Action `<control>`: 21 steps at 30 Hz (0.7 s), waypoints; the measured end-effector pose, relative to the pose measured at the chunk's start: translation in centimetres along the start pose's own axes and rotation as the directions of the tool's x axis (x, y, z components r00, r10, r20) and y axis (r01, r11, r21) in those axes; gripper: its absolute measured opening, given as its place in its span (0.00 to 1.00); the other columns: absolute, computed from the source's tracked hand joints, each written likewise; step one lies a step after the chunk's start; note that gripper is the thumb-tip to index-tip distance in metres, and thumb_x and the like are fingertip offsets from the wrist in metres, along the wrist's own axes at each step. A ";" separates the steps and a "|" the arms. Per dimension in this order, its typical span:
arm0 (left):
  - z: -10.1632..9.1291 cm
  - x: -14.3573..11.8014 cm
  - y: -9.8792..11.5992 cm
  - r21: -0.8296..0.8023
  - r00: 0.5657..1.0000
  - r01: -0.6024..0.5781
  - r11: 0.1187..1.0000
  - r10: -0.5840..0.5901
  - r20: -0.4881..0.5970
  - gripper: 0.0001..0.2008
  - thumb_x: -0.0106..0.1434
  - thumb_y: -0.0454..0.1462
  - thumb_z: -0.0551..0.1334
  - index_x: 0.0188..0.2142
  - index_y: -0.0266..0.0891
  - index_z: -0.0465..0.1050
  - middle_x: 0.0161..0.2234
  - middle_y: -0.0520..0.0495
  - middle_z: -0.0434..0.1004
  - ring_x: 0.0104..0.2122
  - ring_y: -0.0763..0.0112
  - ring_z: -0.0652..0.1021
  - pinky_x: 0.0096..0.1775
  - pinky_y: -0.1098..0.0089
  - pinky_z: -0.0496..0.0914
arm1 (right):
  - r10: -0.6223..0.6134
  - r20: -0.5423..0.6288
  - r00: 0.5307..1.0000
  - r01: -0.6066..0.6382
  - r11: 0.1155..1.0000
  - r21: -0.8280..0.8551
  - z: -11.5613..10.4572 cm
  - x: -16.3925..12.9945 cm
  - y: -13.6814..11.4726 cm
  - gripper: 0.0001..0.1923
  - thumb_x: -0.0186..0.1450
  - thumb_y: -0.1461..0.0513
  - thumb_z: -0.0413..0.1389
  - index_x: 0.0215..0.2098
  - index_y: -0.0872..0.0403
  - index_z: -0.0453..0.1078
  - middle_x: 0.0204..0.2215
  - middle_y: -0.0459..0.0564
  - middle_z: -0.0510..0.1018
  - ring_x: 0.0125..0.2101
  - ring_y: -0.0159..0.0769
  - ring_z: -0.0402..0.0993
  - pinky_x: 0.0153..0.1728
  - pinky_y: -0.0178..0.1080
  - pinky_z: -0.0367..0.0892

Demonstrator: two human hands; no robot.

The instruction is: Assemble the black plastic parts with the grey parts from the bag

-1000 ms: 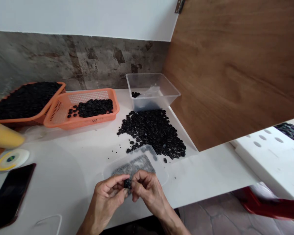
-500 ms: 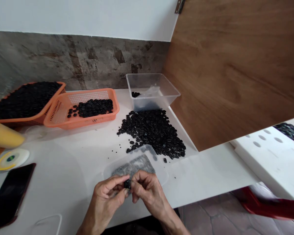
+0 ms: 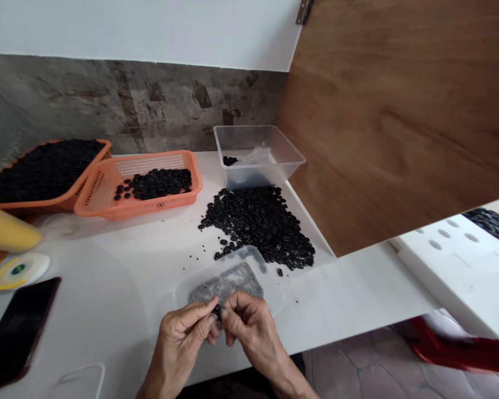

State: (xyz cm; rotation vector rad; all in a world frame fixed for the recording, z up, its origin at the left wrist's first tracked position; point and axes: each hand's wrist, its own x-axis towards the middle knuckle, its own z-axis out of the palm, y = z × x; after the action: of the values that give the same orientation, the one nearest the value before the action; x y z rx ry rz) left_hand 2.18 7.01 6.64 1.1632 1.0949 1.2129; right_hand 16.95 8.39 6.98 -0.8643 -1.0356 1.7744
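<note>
Between finger and thumb, my left hand (image 3: 185, 330) pinches a small black part (image 3: 217, 310), mostly covered by the fingertips. My right hand (image 3: 249, 321) has its fingers closed in a pinch against the same part; whether it also holds something tiny is hidden. Both hands are over the near edge of a shallow clear plastic tray (image 3: 270, 288), which holds a layer of fine grey pieces (image 3: 233, 279). Just beyond the tray lies a heap of small oval black parts (image 3: 258, 221), some showing two holes.
Two orange baskets, one nearer the middle (image 3: 137, 210), hold black pieces. Behind the heap stands a clear bin (image 3: 260, 136). A brown wooden panel (image 3: 399, 111) rises at right, beside a white holed board (image 3: 461, 277). A phone (image 3: 20, 332), tape roll (image 3: 23, 270) and yellow bottle (image 3: 8, 230) lie left.
My left hand has turned slightly and its fingers have closed further over the black part, which shows less now. The right hand stays almost in place.
</note>
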 end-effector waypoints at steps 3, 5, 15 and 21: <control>0.3 0.1 -0.1 -0.036 0.998 0.053 0.998 -0.054 -0.038 0.12 0.55 0.34 0.67 0.40 0.44 0.82 0.18 0.51 0.75 0.18 0.75 0.73 0.22 0.76 0.72 | -0.011 -0.006 1.000 0.011 1.000 -0.019 -0.1 0.0 0.0 0.18 0.64 0.52 0.58 0.26 0.57 0.63 0.18 0.47 0.73 0.21 0.27 0.70 0.20 0.28 0.57; 0.3 0.2 -0.3 -0.081 0.991 0.120 0.989 -0.124 -0.047 0.11 0.54 0.34 0.68 0.38 0.44 0.82 0.18 0.51 0.76 0.17 0.76 0.73 0.22 0.76 0.72 | -0.004 -0.005 1.000 0.004 1.000 -0.018 -0.3 0.1 0.2 0.19 0.62 0.51 0.59 0.25 0.57 0.63 0.18 0.47 0.73 0.20 0.28 0.70 0.19 0.28 0.56; -0.5 0.0 -0.7 -0.286 0.945 0.326 0.901 -0.319 0.072 0.10 0.55 0.40 0.69 0.38 0.41 0.82 0.19 0.47 0.79 0.20 0.73 0.76 0.25 0.74 0.72 | 0.050 0.039 0.998 -0.055 0.990 0.128 -1.7 1.0 1.6 0.20 0.54 0.52 0.67 0.27 0.59 0.67 0.19 0.46 0.75 0.17 0.24 0.66 0.18 0.27 0.58; -0.1 -0.4 0.0 -0.305 0.934 0.352 0.885 -0.310 0.178 0.12 0.57 0.42 0.68 0.38 0.38 0.82 0.19 0.46 0.79 0.20 0.73 0.76 0.24 0.74 0.70 | 0.091 0.097 0.991 -0.110 0.971 0.212 -1.9 0.5 1.9 0.21 0.51 0.53 0.69 0.27 0.58 0.66 0.16 0.44 0.74 0.15 0.25 0.68 0.16 0.26 0.59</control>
State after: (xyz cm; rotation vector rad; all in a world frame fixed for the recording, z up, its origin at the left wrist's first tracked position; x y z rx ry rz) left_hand 2.04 6.67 6.61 0.7426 0.9068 0.9930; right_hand 17.75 8.91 4.45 -0.7202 -0.8452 1.9834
